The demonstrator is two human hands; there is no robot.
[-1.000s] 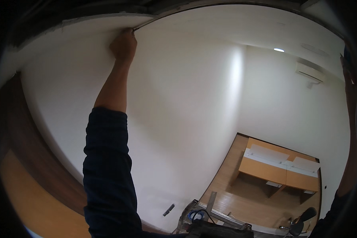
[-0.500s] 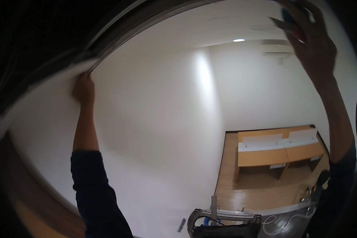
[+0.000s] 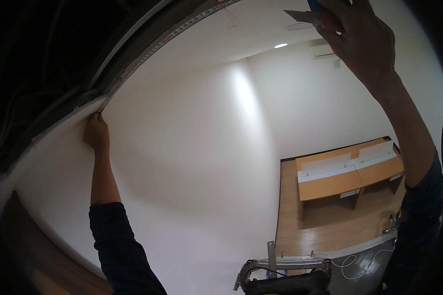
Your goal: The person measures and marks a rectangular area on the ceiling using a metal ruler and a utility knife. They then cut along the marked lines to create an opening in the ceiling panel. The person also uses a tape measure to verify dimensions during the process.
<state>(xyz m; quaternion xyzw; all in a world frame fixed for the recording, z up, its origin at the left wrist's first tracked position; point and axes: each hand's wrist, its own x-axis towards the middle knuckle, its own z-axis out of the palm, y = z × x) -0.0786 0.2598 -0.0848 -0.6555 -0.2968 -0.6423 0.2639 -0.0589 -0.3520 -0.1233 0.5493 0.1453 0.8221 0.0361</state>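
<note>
Overhead, a tape measure's pale blade (image 3: 182, 28) with dark and red marks runs along the edge of a ceiling opening. My left hand (image 3: 97, 132) is raised to the wall's upper edge, its fingers closed on the tape's near end. High at the right, my right hand (image 3: 368, 54) is wrapped round a utility knife (image 3: 307, 17) with a red grip, its pointed grey blade out toward the left. Within the same hand is something blue (image 3: 316, 5), cut off by the picture's top edge; whether it is the tape's case I cannot tell.
Dark ceiling space with a metal rail (image 3: 128, 42) opens at the upper left. Below stand a ladder top (image 3: 285, 264) with an upright steel ruler (image 3: 271, 253) and a white cable (image 3: 352, 276). Wooden desks (image 3: 330, 188) are farther off, under an air conditioner (image 3: 323, 51).
My right hand has come left and slightly down in view with the knife. My left hand sits a little lower and left. The view has shifted, and the tape's markings now show clearly.
</note>
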